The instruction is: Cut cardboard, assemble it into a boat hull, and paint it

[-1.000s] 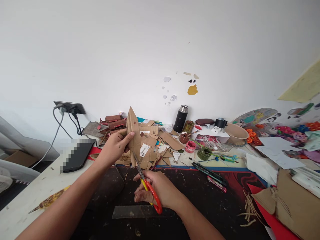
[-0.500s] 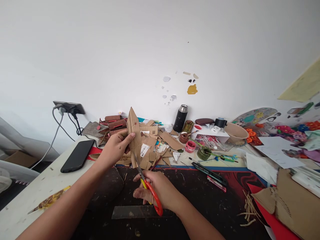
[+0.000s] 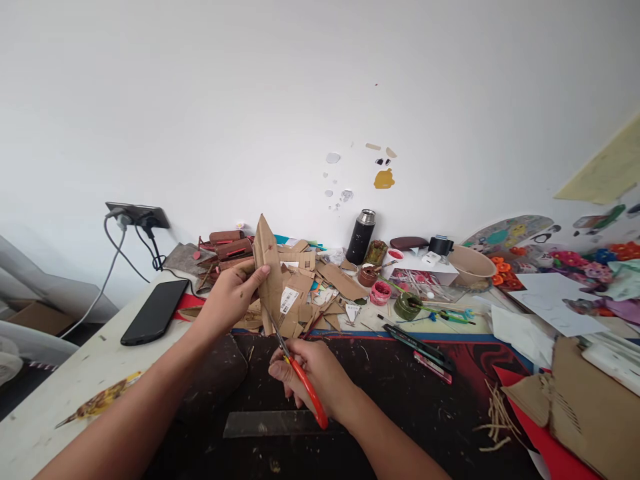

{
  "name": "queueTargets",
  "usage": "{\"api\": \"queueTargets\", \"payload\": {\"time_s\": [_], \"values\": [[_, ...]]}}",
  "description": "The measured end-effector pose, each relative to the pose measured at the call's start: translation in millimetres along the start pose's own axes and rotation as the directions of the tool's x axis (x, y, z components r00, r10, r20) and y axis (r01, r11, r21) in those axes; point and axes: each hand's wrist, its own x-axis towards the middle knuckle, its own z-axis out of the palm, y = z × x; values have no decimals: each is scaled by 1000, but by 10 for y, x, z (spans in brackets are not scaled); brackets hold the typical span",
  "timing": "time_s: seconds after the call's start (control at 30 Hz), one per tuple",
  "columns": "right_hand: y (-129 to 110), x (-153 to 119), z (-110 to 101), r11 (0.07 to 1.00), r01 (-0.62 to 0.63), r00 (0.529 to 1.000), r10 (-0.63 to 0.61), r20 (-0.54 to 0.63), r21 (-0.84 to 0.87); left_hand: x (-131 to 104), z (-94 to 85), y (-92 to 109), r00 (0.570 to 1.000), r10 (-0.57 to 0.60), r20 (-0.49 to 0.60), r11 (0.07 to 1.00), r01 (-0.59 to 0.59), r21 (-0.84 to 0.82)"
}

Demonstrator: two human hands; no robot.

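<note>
My left hand (image 3: 239, 287) pinches a pointed strip of brown cardboard (image 3: 269, 267), held upright with its tip toward the wall. My right hand (image 3: 313, 370) grips a pair of scissors (image 3: 309, 388) with red and yellow handles. The scissor blades meet the lower end of the cardboard strip and look closed together there. Behind the strip lies a heap of cardboard scraps (image 3: 340, 280). A clear ruler (image 3: 270, 424) lies on the dark mat (image 3: 400, 427) below my right hand.
A phone (image 3: 155, 312) lies at left. Paint jars, one of them pink (image 3: 381, 292), and a black thermos (image 3: 361, 237) stand at the back. A utility knife (image 3: 417, 347) is right of my hands, with loose cardboard strands (image 3: 497, 417) and a cardboard sheet (image 3: 593, 407) beyond.
The scissor handles have come together, closing the blades at the strip's lower end. My right fingers have curled tighter, while my left hand and the cardboard have hardly moved.
</note>
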Motion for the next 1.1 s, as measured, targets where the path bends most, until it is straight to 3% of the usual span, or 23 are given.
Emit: {"api": "queueTargets", "payload": {"time_s": [0.6,1.1], "values": [[13,23,30,1000,-25,999,25,-43,-19,18,19,15,1000,-16,24,999,17,-27],[-45,22,154,945,3,977,-72,-199,-327,137,-63,-140,999,-35,8,999,36,-21]]}}
